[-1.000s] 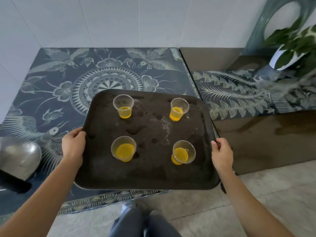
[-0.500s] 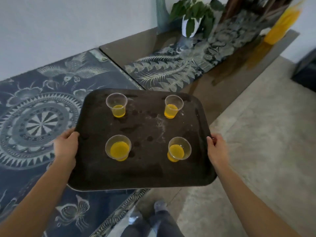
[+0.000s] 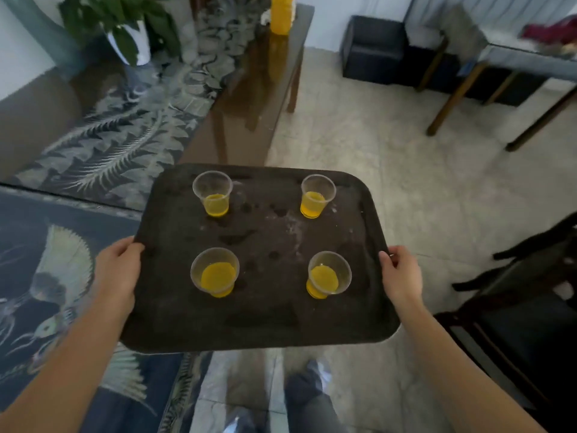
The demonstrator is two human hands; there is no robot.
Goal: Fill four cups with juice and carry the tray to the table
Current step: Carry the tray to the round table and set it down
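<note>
A pale stone floor [image 3: 359,145] spreads across a room lined at far left by a long, glossy dark worktop [image 3: 249,89], which is draped with a grey feather-patterned runner [image 3: 125,142]. It carries a leafy plant [image 3: 125,14] in a white pot [image 3: 139,50] and, at its far end, a yellow bottle [image 3: 281,14] too blurred to show any lettering. At near left lies a dark blue cloth [image 3: 46,276] printed with pale birds. A black box [image 3: 371,48] sits on the floor against the far wall, a second worktop [image 3: 524,59] on wooden legs stands at far right, and a dark chair [image 3: 515,307] fills the near right corner. At centre, a person holds a dark, stained tray [image 3: 265,317] level in the air above the floor. The left hand [image 3: 117,273] grips its left rim and the right hand [image 3: 401,276] its right rim; each thumb lies over the edge, with the fingers curled out of sight beneath. Four clear plastic cups stand upright and well apart on the tray, each part-filled with orange juice [image 3: 218,276]: the far-left cup [image 3: 213,193], far-right cup [image 3: 317,195], near-left cup [image 3: 215,271] and near-right cup [image 3: 327,275]. The person's legs [image 3: 306,398] show below the tray's near edge.
</note>
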